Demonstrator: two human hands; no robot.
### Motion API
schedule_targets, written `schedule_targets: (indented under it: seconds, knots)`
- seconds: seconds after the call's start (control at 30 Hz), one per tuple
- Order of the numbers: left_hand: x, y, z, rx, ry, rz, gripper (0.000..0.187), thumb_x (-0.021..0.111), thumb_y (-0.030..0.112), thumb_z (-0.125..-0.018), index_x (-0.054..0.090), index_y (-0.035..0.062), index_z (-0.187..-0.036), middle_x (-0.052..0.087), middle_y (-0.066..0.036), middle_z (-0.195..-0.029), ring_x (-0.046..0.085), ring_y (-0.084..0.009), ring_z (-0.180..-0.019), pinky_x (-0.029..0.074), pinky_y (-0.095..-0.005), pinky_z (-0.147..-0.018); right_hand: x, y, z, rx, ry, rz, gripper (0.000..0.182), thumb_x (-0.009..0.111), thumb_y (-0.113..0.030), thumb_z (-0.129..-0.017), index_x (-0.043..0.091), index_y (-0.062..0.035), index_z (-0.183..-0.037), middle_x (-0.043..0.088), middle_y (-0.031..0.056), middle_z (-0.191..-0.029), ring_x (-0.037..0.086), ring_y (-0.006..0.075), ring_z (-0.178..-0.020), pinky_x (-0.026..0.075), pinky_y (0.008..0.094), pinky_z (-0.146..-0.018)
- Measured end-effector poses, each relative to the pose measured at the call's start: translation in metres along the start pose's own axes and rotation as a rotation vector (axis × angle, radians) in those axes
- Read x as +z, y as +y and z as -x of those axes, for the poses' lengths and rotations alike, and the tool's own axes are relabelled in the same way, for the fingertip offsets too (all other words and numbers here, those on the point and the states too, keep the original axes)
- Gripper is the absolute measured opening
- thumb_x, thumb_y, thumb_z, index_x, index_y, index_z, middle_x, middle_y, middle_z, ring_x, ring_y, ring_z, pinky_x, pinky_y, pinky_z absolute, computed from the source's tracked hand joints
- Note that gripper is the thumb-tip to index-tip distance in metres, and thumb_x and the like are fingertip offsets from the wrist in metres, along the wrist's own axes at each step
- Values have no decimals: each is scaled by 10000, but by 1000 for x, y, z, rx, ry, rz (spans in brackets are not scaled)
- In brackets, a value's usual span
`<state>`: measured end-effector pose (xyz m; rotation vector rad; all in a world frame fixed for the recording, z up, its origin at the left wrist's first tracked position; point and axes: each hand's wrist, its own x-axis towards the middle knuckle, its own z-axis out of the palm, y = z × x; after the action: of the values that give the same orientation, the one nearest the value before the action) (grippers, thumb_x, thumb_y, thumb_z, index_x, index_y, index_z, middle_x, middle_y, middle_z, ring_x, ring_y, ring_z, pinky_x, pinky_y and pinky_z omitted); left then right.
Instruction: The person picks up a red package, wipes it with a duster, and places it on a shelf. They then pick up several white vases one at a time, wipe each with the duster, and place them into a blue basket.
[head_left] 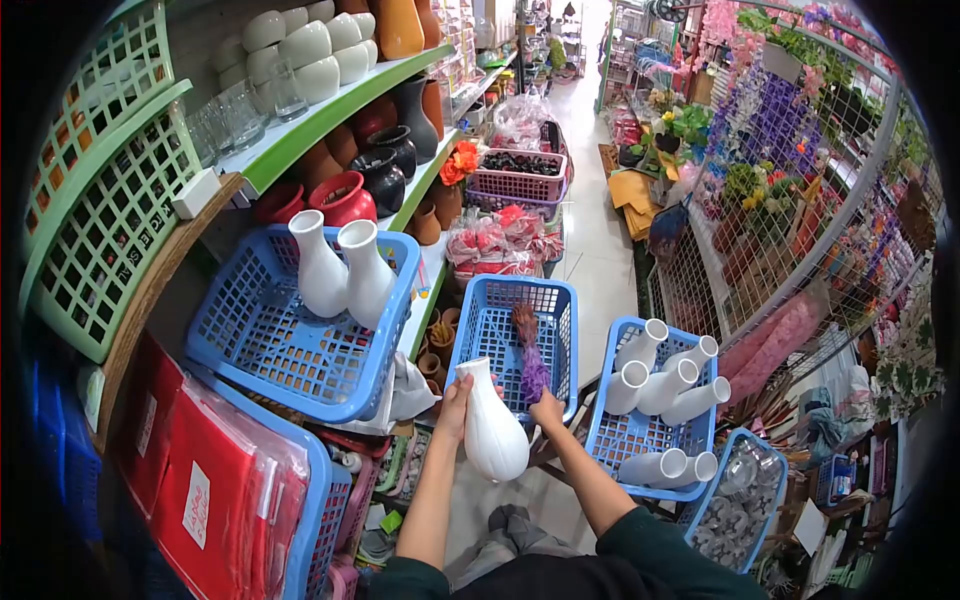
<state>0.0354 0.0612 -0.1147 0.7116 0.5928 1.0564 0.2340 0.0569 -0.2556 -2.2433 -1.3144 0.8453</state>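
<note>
While your left hand (pixel 456 400) grasps the held vase (pixel 497 432) by its neck and upper side, your right hand (pixel 546 410) closes around the lower end of a purple bundle (pixel 533 368). The vase is in front of you, its mouth by the near edge of the middle basket (pixel 461 335), its rounded base nearest your body and tilted slightly. The bundle reaches up over that basket's mesh.

Two white vases (pixel 345 275) stand close together in the left basket (pixel 335 409), and seven more (pixel 668 388) are in the right basket (pixel 596 425), some leaning, two low at its near end. None of these is in your hands; the vase you hold is outside both groups.

For moving, you have the gap over the floor (pixel 462 515) between the baskets and your legs. The middle basket's near rim sits just beyond your hands. The right basket's rim is near your right forearm, with a basket of glassware (pixel 738 492) just beside it, so sideways room there looks tight.
</note>
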Motion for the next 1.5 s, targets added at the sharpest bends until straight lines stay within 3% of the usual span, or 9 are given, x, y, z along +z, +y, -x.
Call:
schedule_targets:
  seconds: [0.3, 0.47, 0.53, 0.67, 0.87, 0.97, 1.2, 1.37, 1.5]
  knots:
    - [9, 26, 3, -1, -37, -10, 480, 582, 362, -865, 481, -20, -1137, 609, -136, -995, 639, -232, -793, 535, -344, -700, -19, 8, -24, 19, -53, -192, 569, 580, -236, -681, 479, -55, -1212, 590, 213, -1099, 566, 391, -1004, 434, 406, -866]
    - [44, 51, 3, 108, -42, -74, 458, 609, 335, -855, 507, -16, -1131, 610, -102, -992, 617, -179, -843, 516, -298, -719, -127, -101, 57, -169, -289, -870, 458, 590, -289, -829, 500, -35, -1200, 616, 105, -993, 594, 195, -833, 465, 314, -768]
    - [60, 58, 2, 173, -58, -118, 456, 618, 329, -851, 512, -11, -1136, 608, -90, -1000, 607, -163, -859, 502, -283, -735, -157, -137, 100, -540, -352, -914, 448, 581, -272, -867, 481, -23, -1226, 586, 85, -1015, 556, 140, -856, 461, 288, -759]
    - [103, 89, 12, 341, -72, -322, 443, 644, 316, -837, 536, 3, -1132, 591, -64, -1032, 572, -127, -897, 451, -261, -783, -176, -172, 149, -694, -276, -860, 607, 688, -162, -786, 385, 11, -1283, 506, 110, -1195, 492, 173, -1083, 385, 302, -928]
    - [129, 149, 32, 715, -45, -737, 456, 634, 394, -814, 570, 42, -1097, 502, -54, -1041, 520, -138, -913, 427, -265, -730, -197, -222, 179, -913, -82, -859, 611, 730, -193, -722, 448, 17, -1221, 570, 117, -1100, 550, 190, -996, 428, 312, -867]
    - [134, 173, 47, 847, -77, -878, 457, 585, 354, -860, 538, 29, -1178, 535, -47, -1023, 535, -120, -935, 435, -250, -771, -201, -238, 182, -984, -17, -926, 567, 717, -138, -720, 454, 16, -1199, 569, 105, -1078, 546, 165, -997, 428, 292, -853]
    - [143, 234, 30, 1044, 298, -1113, 200, 602, 112, -803, 606, 26, -984, 582, -113, -909, 584, -229, -847, 456, -318, -769, -217, -286, 160, -1066, -3, -1163, 463, 667, -42, -730, 465, 19, -1142, 554, 100, -1077, 534, 167, -1006, 409, 295, -882]
    - [95, 269, -29, 709, 805, -1567, 735, 802, 199, -588, 428, 45, -1202, 487, -181, -1167, 473, -323, -1100, 401, -408, -920, -226, -324, 130, -1087, 12, -1189, 470, 666, -59, -743, 453, 1, -1158, 556, 102, -1084, 542, 172, -995, 417, 288, -862]
    - [50, 266, -50, 357, 831, -1655, 901, 859, 347, -453, 442, 28, -1185, 503, -191, -1214, 487, -329, -1128, 406, -400, -935, -228, -340, 104, -1104, -60, -1266, 466, 667, -72, -761, 447, -1, -1166, 554, 102, -1092, 537, 169, -1001, 406, 294, -876]
